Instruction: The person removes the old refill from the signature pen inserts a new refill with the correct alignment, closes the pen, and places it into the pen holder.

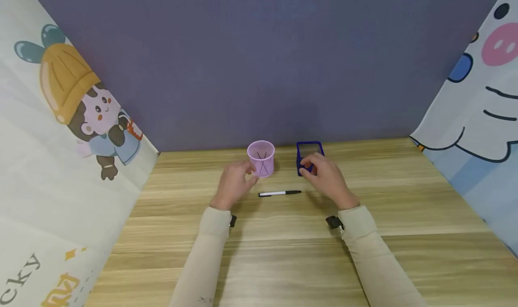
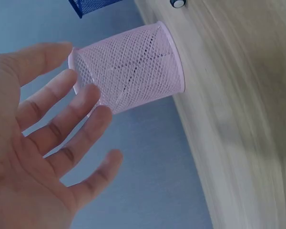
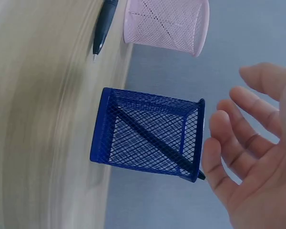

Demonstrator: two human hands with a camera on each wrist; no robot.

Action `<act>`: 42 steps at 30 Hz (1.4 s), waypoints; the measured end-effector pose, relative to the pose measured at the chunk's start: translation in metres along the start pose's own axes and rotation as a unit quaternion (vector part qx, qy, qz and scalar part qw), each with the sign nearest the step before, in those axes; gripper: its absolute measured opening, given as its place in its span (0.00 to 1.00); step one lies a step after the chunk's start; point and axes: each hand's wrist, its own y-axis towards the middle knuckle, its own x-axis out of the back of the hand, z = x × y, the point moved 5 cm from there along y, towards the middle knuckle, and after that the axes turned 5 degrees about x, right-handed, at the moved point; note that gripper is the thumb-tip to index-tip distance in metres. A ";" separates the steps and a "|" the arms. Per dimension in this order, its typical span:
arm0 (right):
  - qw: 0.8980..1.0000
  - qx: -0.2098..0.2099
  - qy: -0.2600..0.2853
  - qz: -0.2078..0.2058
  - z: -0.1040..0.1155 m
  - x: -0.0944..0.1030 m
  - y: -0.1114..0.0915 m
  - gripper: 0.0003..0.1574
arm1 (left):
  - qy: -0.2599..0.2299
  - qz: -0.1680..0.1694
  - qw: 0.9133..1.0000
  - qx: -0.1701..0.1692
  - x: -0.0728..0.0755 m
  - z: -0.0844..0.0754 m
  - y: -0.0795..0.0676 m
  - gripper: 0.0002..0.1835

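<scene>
My left hand point(image 1: 236, 181) is beside a pink round mesh pen cup point(image 1: 268, 168), fingers loosely bent and holding nothing. Thin dark lines cross in an X through the cup's mesh point(image 2: 152, 71). In the left wrist view the fingertips overlap the cup's open rim. My right hand point(image 1: 325, 176) hovers by the rim of a blue square mesh pen holder point(image 1: 298, 163), its fingers relaxed around air. A dark pen point(image 3: 152, 139) leans inside that holder in the right wrist view. On the table between the hands lies a black-and-white pen point(image 1: 279, 193), its dark tip pointing right.
Both holders stand upright at the back of the wood-grain table point(image 1: 279, 262), near a grey-blue wall panel point(image 1: 259, 64). Cartoon-printed cloths hang at the left point(image 1: 48, 199) and right point(image 1: 477, 118).
</scene>
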 end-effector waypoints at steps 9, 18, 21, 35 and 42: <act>1.000 0.002 -0.016 0.026 -0.003 -0.010 -0.001 0.13 | 0.016 0.058 0.998 0.007 -0.011 -0.002 -0.002 0.11; 0.997 0.012 -0.021 0.075 -0.005 -0.026 -0.002 0.13 | 0.005 0.117 0.993 0.007 -0.024 -0.008 -0.004 0.11; 0.996 0.012 -0.020 0.089 -0.008 -0.029 -0.004 0.13 | 0.007 0.123 0.992 0.005 -0.027 -0.009 -0.005 0.10; 0.989 0.016 -0.010 0.149 -0.013 -0.040 -0.009 0.08 | 0.021 0.149 0.989 0.007 -0.037 -0.009 -0.007 0.07; 0.985 0.018 -0.015 0.172 -0.015 -0.046 -0.013 0.09 | 0.016 0.173 0.985 0.015 -0.041 -0.010 -0.009 0.08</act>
